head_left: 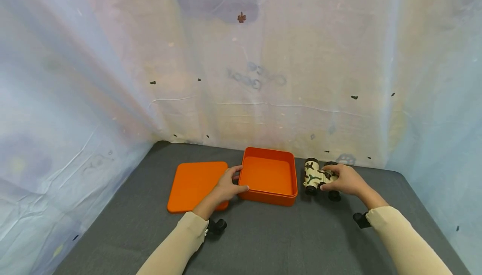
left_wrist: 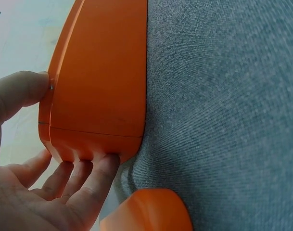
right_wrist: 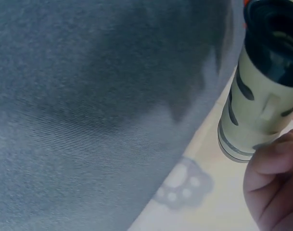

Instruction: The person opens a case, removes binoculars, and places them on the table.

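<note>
An orange box (head_left: 267,199) without its cover stands on the grey table, its inside bare. My left hand (head_left: 227,186) grips its near left corner. In the left wrist view the thumb lies at the rim of the box (left_wrist: 100,72) and the fingertips press its side wall. To the right of the box, my right hand (head_left: 347,179) holds camouflage-patterned binoculars (head_left: 311,172) from above, thumb on the near side and fingers on the far side. The right wrist view shows one cream barrel of the binoculars (right_wrist: 254,108) with a black end; the rest is cut off.
A flat orange lid (head_left: 196,183) lies on the table left of the box, partly behind my left hand. The grey table (head_left: 282,241) ends at a hanging patterned sheet (head_left: 301,78) at the back and sides. Black wrist cameras (head_left: 216,227) sit under both forearms.
</note>
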Demonstrator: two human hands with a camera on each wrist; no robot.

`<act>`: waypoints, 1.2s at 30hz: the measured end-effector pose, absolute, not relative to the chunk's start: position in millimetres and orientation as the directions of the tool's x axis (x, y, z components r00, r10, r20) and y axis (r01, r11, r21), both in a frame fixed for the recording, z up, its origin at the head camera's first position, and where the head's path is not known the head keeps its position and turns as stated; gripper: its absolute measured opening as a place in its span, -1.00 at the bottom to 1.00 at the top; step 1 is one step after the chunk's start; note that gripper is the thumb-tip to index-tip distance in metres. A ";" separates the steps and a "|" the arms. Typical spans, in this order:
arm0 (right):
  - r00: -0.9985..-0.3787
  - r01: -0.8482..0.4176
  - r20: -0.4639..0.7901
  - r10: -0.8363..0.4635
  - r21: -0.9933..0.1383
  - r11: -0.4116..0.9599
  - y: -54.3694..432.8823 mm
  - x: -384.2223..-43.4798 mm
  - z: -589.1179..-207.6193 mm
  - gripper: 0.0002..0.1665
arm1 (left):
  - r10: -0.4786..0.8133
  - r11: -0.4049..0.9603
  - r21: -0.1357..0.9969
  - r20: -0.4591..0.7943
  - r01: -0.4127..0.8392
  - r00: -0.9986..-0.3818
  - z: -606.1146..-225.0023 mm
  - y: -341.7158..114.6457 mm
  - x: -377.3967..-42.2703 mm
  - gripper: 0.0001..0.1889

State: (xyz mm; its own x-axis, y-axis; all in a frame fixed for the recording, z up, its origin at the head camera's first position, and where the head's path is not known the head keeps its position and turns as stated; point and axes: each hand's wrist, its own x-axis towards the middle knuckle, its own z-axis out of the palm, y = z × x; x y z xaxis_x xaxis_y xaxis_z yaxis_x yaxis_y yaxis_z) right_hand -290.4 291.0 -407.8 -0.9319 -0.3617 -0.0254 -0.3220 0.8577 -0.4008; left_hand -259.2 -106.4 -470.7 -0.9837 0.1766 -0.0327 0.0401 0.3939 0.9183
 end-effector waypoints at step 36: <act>-0.941 -0.293 -0.052 -0.334 -0.370 0.882 304.4 -292.1 -444.1 -0.09 | 0.186 0.396 0.918 -0.048 0.030 -0.981 -470.4 -104.5 -264.2 -0.25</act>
